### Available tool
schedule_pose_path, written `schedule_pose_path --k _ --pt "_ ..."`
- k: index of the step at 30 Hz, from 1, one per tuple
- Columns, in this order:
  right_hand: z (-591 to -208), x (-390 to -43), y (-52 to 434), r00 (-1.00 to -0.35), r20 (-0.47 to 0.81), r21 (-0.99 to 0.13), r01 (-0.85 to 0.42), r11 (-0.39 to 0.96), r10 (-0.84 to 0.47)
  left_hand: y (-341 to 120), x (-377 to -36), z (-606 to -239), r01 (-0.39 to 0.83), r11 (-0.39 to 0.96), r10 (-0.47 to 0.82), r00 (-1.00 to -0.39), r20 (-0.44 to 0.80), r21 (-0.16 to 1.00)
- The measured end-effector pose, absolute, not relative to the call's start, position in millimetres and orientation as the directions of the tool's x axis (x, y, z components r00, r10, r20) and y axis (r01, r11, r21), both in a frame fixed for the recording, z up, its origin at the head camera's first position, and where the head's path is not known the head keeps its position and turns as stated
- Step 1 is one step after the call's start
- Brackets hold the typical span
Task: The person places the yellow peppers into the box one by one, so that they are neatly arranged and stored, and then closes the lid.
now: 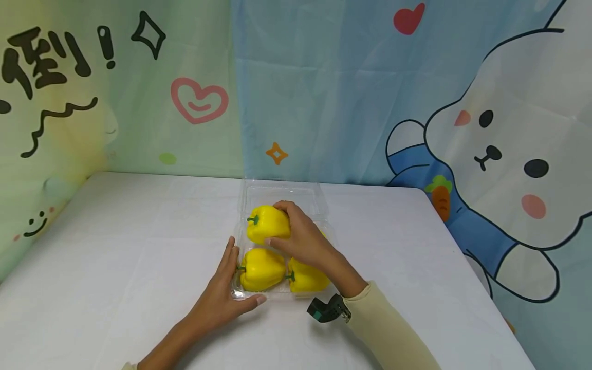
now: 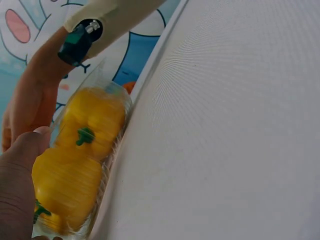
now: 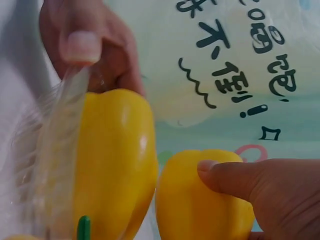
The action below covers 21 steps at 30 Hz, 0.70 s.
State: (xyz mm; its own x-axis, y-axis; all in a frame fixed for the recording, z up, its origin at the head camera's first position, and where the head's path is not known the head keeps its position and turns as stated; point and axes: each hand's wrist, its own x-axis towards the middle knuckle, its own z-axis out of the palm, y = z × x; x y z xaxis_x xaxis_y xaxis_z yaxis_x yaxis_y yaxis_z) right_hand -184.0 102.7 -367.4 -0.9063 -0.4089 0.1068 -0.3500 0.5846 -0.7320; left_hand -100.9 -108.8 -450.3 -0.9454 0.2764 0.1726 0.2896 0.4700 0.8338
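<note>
I see a white table [image 1: 115, 267] in front of a cartoon backdrop [image 1: 462, 103], and near the middle of it a clear plastic box [image 1: 282, 192] with its lid folded back. Three yellow peppers sit in or over it. My left hand [image 1: 222, 298] lies flat against the box's near left corner, fingers straight, thumb along the front edge, steadying it. My right hand [image 1: 302, 239] has its fingers curled round the far pepper [image 1: 265, 223], which sits at the back left of the tray. The front left pepper [image 1: 261, 268] and the front right pepper [image 1: 307, 277] lie side by side, touching.

I judge the step to be seating the held pepper in the box. The next move calls for a clean release without nudging its neighbours, while the left hand holds the tray in place.

The head view gives the whole layout. The left wrist view shows the tray's thin wall [image 2: 117, 145] hugging two peppers, and the dark wrist camera [image 2: 77, 42] on the right arm. The right wrist view shows my thumb [image 3: 235, 177] pressed on the pepper's skin, which the head view hides.
</note>
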Motion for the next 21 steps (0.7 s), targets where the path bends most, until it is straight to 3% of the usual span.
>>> schedule_pose_path --k 8,21 --pt "-369.4 -185.9 101.2 -0.905 0.039 -0.645 -0.346 0.681 -0.423 -108.8 -101.0 -451.1 0.301 0.48 0.277 -0.943 0.183 0.824" --pt "-370.3 -190.8 104.5 -0.856 0.04 -0.592 -0.436 0.678 -0.515 -109.3 -101.1 -449.8 0.295 0.48 0.272 -0.945 0.18 0.826"
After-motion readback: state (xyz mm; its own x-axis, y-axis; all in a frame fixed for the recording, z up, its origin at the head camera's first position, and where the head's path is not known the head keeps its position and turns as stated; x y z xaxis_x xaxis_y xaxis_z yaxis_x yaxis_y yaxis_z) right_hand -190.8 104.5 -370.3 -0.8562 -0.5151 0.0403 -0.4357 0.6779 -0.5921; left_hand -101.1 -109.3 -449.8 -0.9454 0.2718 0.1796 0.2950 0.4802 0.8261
